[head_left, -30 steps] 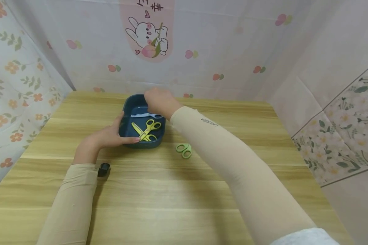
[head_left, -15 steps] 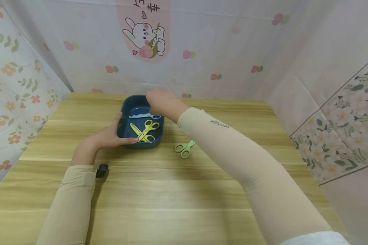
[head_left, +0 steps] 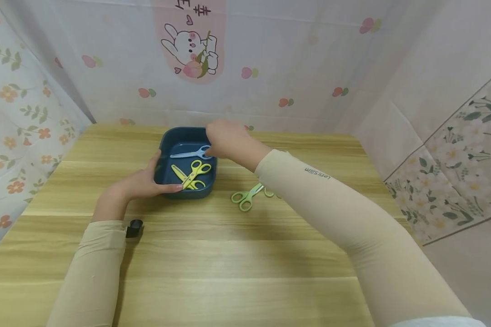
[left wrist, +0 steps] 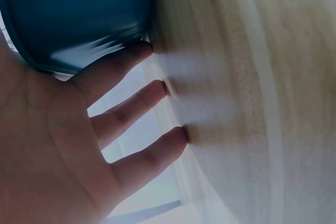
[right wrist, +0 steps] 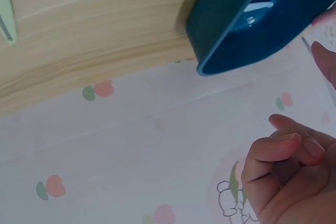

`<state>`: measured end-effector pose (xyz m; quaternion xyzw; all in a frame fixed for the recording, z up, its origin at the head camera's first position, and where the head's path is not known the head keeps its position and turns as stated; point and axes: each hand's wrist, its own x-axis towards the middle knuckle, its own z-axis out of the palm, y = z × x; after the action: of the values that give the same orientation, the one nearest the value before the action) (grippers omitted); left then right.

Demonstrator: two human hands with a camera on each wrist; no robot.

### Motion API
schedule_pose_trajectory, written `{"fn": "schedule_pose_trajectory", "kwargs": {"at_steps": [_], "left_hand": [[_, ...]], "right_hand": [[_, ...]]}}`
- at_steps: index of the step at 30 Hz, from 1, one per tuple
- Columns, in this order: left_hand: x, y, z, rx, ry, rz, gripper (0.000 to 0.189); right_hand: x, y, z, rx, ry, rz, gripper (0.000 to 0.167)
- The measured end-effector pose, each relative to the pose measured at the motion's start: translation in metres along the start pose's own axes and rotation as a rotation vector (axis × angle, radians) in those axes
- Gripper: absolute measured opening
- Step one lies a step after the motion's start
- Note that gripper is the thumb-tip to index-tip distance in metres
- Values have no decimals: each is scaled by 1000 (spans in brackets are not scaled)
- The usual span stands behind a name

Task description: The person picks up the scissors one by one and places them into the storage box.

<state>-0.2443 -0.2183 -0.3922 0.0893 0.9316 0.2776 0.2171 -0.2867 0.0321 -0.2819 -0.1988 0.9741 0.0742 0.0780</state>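
Note:
A dark blue bin (head_left: 188, 194) stands near the back of the table, holding light blue scissors (head_left: 186, 155) and yellow scissors (head_left: 192, 177) spread apart. My left hand (head_left: 141, 182) rests against the bin's left side, its thumb along the front rim; in the left wrist view the fingers (left wrist: 128, 111) are straight and spread. Just off the bin's right back corner is my right hand (head_left: 233, 141); the right wrist view shows its fingers (right wrist: 270, 148) loosely curled around nothing. Light green scissors (head_left: 246, 197) lie right of the bin, their tips hidden by the right sleeve.
Another green-yellow loop (head_left: 268, 192) shows beside the right sleeve, mostly covered. A small black piece (head_left: 134, 228) sits at the left cuff. Patterned cloth (head_left: 249, 41) hangs behind the wooden table (head_left: 196, 254) and at both sides.
My right hand has drawn back rightward from over the bin, uncovering more of the light blue scissors and the green ones on the table. The left hand has stayed at the bin.

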Motion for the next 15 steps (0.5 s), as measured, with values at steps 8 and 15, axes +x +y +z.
{"fn": "schedule_pose_trajectory", "kwargs": {"at_steps": [8, 15], "left_hand": [[-1, 0, -1, 27, 2, -11, 140], [0, 1, 1, 34, 18, -4, 141]], "right_hand": [[-14, 18, 8, 56, 38, 18, 41], [-29, 38, 16, 111, 68, 32, 44]]}}
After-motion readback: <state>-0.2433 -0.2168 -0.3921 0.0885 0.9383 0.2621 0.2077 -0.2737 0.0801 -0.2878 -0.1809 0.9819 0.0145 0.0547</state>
